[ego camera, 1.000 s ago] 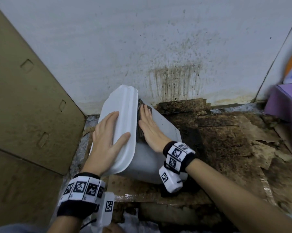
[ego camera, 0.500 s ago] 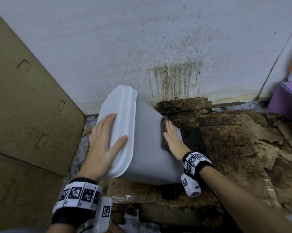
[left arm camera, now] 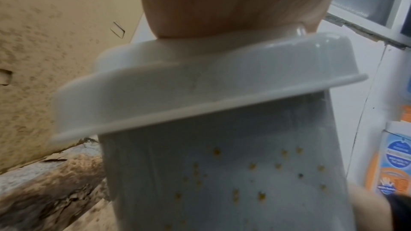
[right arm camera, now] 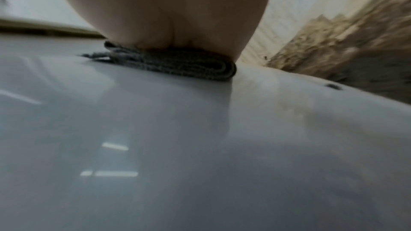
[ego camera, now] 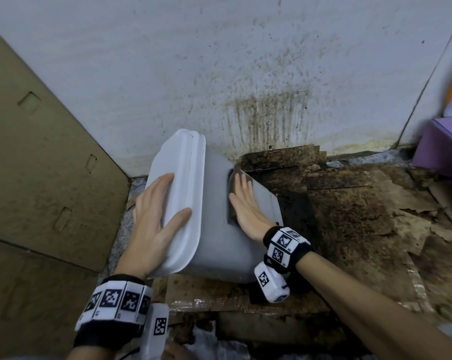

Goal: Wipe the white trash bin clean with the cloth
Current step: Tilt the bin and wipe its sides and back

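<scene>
Mid-wipe on tipped bin side wall.
Left hand, flat-fingered, steadies the lid at 9 o'clock; right hand, fingers straight, presses the folded grey cloth onto the white trash bin. Bin leans toward the stained wall at 12. Next: likely reach the brown specks.
</scene>
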The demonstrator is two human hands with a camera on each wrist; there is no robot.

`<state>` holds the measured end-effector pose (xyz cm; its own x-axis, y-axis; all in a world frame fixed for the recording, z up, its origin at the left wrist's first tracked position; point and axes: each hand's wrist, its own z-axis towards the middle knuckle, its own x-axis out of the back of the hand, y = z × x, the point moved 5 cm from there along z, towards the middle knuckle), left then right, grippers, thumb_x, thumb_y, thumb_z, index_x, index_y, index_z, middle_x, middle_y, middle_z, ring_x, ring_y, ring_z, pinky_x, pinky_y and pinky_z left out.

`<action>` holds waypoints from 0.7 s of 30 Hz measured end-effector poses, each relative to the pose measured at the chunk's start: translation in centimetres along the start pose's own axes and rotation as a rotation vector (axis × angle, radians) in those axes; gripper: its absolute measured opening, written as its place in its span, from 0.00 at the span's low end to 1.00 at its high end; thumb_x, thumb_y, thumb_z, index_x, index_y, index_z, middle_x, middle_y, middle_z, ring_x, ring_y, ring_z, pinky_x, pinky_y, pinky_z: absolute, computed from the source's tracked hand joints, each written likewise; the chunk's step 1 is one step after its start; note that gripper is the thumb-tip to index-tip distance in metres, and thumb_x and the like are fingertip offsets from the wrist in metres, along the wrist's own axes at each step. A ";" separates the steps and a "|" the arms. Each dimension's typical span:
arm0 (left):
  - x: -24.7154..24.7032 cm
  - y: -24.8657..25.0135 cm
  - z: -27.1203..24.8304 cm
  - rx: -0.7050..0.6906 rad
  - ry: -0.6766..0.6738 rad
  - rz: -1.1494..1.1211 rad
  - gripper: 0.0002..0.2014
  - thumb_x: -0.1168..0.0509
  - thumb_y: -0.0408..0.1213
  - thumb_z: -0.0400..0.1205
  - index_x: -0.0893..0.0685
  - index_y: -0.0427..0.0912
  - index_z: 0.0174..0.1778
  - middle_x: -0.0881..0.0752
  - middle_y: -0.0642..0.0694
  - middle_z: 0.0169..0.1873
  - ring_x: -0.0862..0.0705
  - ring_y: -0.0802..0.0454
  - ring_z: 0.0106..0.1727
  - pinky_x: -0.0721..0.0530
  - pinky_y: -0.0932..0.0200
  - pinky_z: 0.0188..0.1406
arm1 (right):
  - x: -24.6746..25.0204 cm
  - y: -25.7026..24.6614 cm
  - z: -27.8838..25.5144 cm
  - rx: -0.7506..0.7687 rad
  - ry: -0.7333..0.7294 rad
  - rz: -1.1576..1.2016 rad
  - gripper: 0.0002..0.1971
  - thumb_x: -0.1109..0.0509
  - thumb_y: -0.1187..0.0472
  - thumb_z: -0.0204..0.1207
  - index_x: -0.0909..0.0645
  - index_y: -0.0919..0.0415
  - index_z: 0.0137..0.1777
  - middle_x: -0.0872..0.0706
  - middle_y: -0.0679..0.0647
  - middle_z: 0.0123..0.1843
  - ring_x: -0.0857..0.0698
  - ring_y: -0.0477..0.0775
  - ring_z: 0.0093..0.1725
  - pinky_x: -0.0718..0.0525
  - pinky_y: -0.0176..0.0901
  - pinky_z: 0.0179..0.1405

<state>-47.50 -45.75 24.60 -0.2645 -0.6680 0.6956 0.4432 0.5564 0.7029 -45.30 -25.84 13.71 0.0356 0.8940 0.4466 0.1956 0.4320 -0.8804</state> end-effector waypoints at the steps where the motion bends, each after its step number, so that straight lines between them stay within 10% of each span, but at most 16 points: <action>1: 0.0 0.1 0.0 -0.003 -0.001 0.004 0.38 0.42 0.67 0.79 0.37 0.60 0.85 0.35 0.61 0.82 0.42 0.58 0.83 0.39 0.37 0.84 | -0.2 -1.5 0.1 0.040 -0.008 0.010 0.29 0.60 0.55 0.94 0.71 0.54 0.88 0.74 0.51 0.88 0.74 0.51 0.87 0.68 0.50 0.87; 11: 0.0 0.3 0.0 -0.002 -0.004 -0.005 0.38 0.41 0.67 0.78 0.36 0.60 0.85 0.35 0.62 0.82 0.43 0.60 0.83 0.40 0.39 0.84 | 0.5 -1.2 1.3 0.225 -0.036 -0.020 0.30 0.57 0.43 0.92 0.68 0.42 0.87 0.72 0.41 0.89 0.71 0.40 0.87 0.66 0.46 0.87; 21: 0.0 0.1 0.2 0.011 -0.005 -0.030 0.38 0.40 0.67 0.77 0.35 0.61 0.84 0.33 0.62 0.81 0.41 0.57 0.83 0.37 0.36 0.83 | 2.6 10.1 -0.3 -0.222 0.001 0.046 0.29 0.56 0.51 0.94 0.64 0.53 0.89 0.67 0.49 0.91 0.67 0.45 0.88 0.64 0.42 0.85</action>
<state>-47.67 -45.63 24.72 -0.2821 -0.6822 0.6746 0.4255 0.5412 0.7253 -42.90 -19.17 6.04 0.0503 0.9121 0.4069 0.4044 0.3539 -0.8433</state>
